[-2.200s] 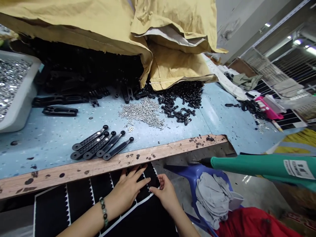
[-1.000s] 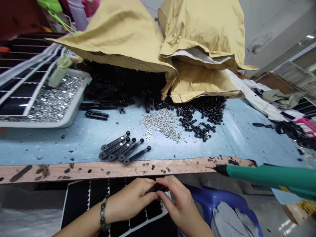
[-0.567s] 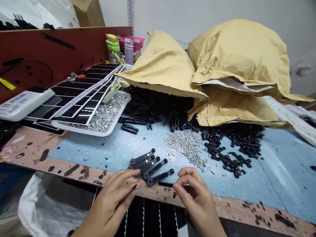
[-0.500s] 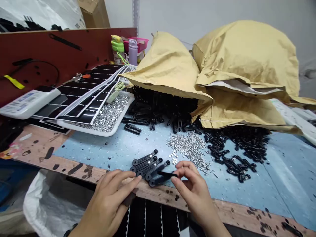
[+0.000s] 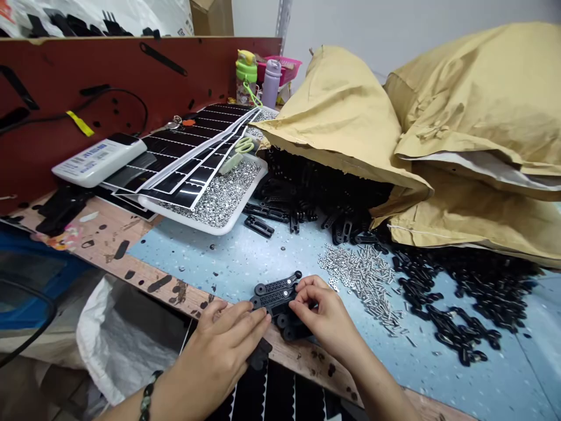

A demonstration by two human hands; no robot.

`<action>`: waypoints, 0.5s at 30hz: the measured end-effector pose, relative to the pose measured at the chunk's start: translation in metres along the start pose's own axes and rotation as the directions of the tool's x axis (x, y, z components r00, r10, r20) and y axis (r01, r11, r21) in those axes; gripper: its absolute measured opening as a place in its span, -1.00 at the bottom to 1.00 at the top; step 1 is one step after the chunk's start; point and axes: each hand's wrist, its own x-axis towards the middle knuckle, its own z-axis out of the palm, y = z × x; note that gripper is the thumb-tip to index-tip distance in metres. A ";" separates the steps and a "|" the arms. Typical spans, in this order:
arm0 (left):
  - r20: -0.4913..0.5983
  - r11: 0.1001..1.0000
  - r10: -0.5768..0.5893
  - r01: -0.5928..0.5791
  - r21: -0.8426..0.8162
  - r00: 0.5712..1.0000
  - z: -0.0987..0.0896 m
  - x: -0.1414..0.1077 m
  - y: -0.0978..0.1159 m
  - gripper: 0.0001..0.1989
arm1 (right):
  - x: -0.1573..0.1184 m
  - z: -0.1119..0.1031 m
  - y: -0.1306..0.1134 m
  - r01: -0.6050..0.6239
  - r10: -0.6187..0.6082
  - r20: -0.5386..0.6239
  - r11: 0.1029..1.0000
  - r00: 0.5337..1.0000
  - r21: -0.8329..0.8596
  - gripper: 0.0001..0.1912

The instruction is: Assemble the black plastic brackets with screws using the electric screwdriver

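A row of flat black plastic arms (image 5: 277,287), with round ends and silvery fastener heads, lies at the table's front edge. My left hand (image 5: 230,345) reaches over their left ends, fingertips touching them. More black plastic arms (image 5: 261,354) jut from beneath its fingers, past the table edge; its thumb is hidden. My right hand (image 5: 322,307) pinches at the right end of the row, closed on a black arm that its fingers partly cover. Beyond it lies a pile of small silver screws (image 5: 372,280) and nuts (image 5: 333,263).
Small black parts (image 5: 464,327) are heaped at right, below large yellow paper sacks (image 5: 342,111). A white tray of nuts (image 5: 228,193) stands behind, partly under black printed sheets (image 5: 184,146) and green-handled scissors (image 5: 243,145). A white bag (image 5: 105,327) hangs below the table edge.
The view has swung left, so the scene sits further right. My right hand has moved from the nearest arm in the row towards the upper ones. The arms lie closer together.
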 end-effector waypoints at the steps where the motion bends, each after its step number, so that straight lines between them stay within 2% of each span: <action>1: -0.001 1.000 0.001 -0.001 0.002 1.000 0.000 0.001 0.001 -0.52 | 0.000 0.001 0.001 0.004 -0.004 -0.001 1.000 1.000 -0.011 -0.81; 5: -0.025 0.999 0.011 -0.010 0.031 1.000 -0.001 0.011 0.004 -0.59 | 0.000 0.005 0.005 0.055 -0.057 -0.015 0.994 0.998 -0.092 -0.79; 9: -0.038 1.000 0.001 0.000 0.007 0.999 -0.003 0.019 0.006 -0.63 | 0.001 0.005 0.007 0.102 -0.123 -0.043 0.938 0.991 -0.332 -0.68; 12: 0.023 0.995 -0.050 0.052 -0.083 0.998 -0.010 0.022 0.005 -0.57 | -0.002 0.001 0.001 0.091 -0.175 -0.110 0.842 0.978 -0.532 -0.62; 14: 0.084 0.983 -0.098 0.109 -0.145 0.992 -0.016 0.023 0.003 -0.53 | -0.008 -0.001 -0.008 0.160 -0.251 -0.099 0.827 0.963 -0.538 -0.72; 15: 0.106 0.976 -0.115 0.133 -0.175 0.988 -0.019 0.024 0.002 -0.51 | -0.012 -0.001 -0.014 0.231 -0.293 -0.048 0.835 0.955 -0.499 -0.75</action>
